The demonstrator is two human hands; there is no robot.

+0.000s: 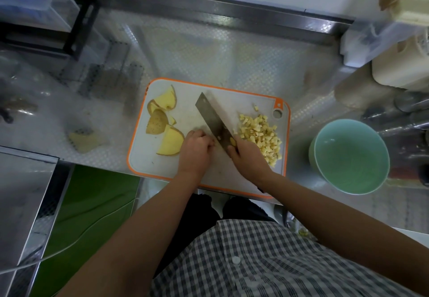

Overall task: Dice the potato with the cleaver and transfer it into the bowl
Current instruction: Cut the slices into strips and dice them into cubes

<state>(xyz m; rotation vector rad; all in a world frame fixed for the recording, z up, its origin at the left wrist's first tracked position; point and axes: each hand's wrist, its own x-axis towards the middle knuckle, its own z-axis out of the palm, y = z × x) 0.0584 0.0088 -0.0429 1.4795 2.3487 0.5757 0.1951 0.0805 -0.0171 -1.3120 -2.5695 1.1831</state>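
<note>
A white cutting board point(148, 157) with an orange rim lies on the steel counter. My right hand point(249, 157) grips the cleaver point(212, 120) by its handle, blade angled up and to the left. My left hand point(195, 151) has curled fingers pressed against the blade's left side, over a potato piece that is mostly hidden. A heap of diced potato point(262, 137) lies right of the blade. Several potato slices and skin pieces point(163, 122) sit on the board's left part. The empty pale green bowl point(350, 157) stands right of the board.
A potato scrap point(84, 141) lies on the counter left of the board. Steel cups point(408, 103) and a cream appliance point(399, 69) crowd the back right. A black rack point(76, 27) with clear bins stands back left. The counter edge runs just below the board.
</note>
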